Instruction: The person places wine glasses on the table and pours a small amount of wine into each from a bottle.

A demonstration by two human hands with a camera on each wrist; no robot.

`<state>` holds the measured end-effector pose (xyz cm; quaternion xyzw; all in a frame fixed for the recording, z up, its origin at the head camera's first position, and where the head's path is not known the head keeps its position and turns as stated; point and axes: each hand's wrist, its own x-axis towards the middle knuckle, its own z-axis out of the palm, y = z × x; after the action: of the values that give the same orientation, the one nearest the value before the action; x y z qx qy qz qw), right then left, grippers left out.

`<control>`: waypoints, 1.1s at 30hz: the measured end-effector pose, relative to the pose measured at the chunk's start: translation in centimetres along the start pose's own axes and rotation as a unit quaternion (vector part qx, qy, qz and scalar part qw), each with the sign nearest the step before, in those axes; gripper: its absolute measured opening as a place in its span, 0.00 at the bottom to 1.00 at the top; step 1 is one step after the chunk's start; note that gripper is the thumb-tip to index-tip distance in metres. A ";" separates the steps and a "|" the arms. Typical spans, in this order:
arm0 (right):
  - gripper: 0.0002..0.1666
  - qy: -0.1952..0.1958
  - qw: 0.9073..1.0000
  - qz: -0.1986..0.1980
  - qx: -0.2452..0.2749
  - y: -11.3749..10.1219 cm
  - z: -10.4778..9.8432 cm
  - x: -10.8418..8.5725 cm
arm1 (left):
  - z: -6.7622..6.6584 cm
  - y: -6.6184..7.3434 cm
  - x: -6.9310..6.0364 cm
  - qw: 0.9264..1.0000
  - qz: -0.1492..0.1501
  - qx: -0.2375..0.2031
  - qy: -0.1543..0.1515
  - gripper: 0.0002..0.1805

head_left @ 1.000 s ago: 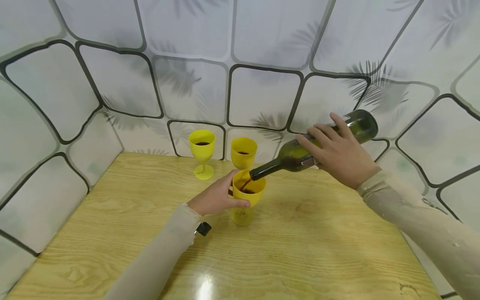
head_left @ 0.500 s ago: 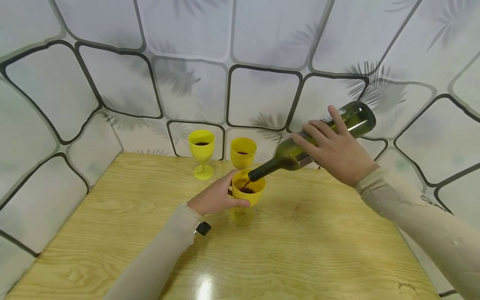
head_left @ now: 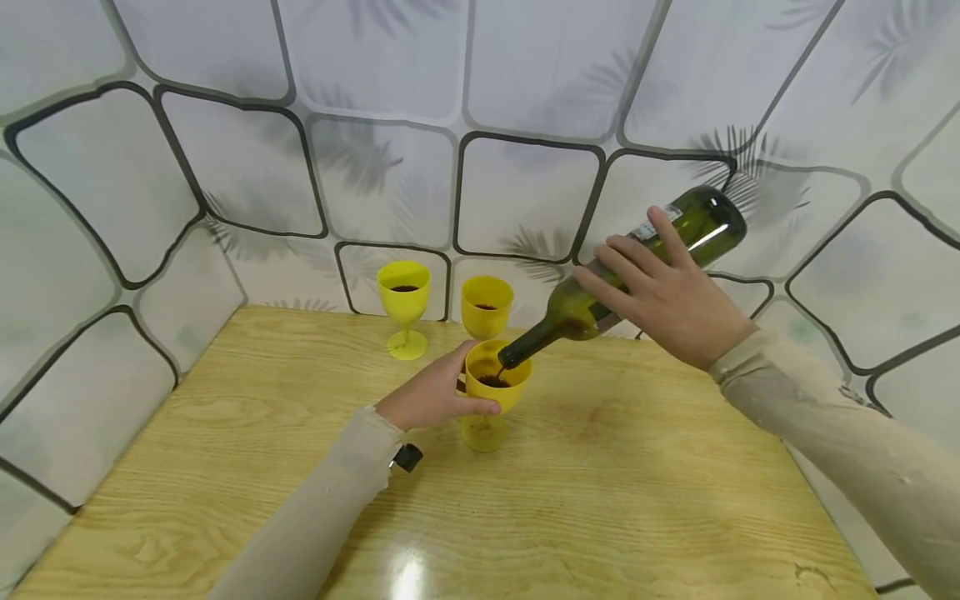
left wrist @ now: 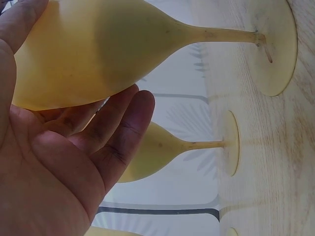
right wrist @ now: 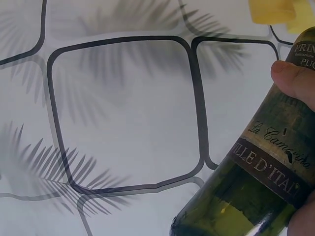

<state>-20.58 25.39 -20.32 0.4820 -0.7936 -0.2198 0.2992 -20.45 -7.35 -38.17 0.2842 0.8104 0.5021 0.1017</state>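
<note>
A green glass wine bottle (head_left: 577,304) is gripped around its body by my right hand (head_left: 660,296), tilted with its neck down to the left. Its mouth is over the rim of the nearest yellow goblet (head_left: 498,400), and a thin dark stream runs into the dark liquid there. My left hand (head_left: 435,392) holds that goblet by its bowl, thumb in front; its foot stands on the table. In the left wrist view the fingers curve around the goblet's bowl (left wrist: 98,54). The right wrist view shows the bottle's label (right wrist: 273,162) and part of the right hand.
Two more yellow goblets stand behind, near the wall: the left goblet (head_left: 405,300) and the middle goblet (head_left: 487,304), both with dark liquid inside. The wooden table (head_left: 600,500) meets a patterned wall (head_left: 525,192) at the back and sides.
My right hand has raised the bottle's base, so the bottle tilts more steeply. The stream into the goblet has become shorter and thinner. My left hand and the goblet have stayed in place.
</note>
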 end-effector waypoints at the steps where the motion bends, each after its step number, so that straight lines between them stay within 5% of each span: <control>1: 0.67 -0.001 1.000 -0.002 -0.002 0.0 0.0 0.0 | 0.0 0.0 0.0 1.000 0.002 -0.002 0.000 0.45; 16: 0.62 0.007 1.000 -0.008 -0.024 0.3 -0.7 0.7 | -0.1 0.0 0.0 1.000 0.003 -0.007 -0.003 0.45; 33: 0.68 0.000 1.000 -0.010 -0.023 -0.1 -0.2 1.0 | -0.1 -0.1 0.0 1.000 0.006 -0.009 -0.003 0.46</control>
<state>-20.68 24.43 -19.98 0.4827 -0.7838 -0.2407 0.3078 -20.48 -7.46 -38.24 0.2896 0.8038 0.5091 0.1037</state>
